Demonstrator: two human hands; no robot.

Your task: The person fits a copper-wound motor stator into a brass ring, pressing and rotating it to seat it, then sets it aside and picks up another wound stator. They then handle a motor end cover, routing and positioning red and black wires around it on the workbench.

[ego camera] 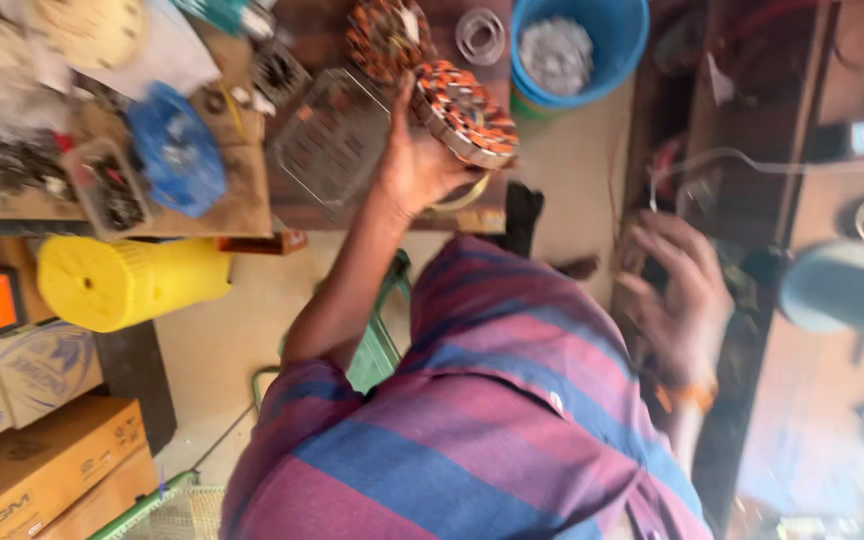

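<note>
Head view looks down past a blurred striped cloth [492, 420]. Right hand [677, 295], fingers spread and motion-smeared, hovers by a dim shelf; what it touches is unclear. Farther off, left hand [422, 165] grips a copper-wound motor coil [465, 112] above the cluttered table [242, 205], beside a blue bucket [582, 50] cut off at the top.

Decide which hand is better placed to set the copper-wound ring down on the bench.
Left, probably. The left hand already grips the copper-wound ring just above the bench; the right hand is open, blurred and off to the side.
</note>
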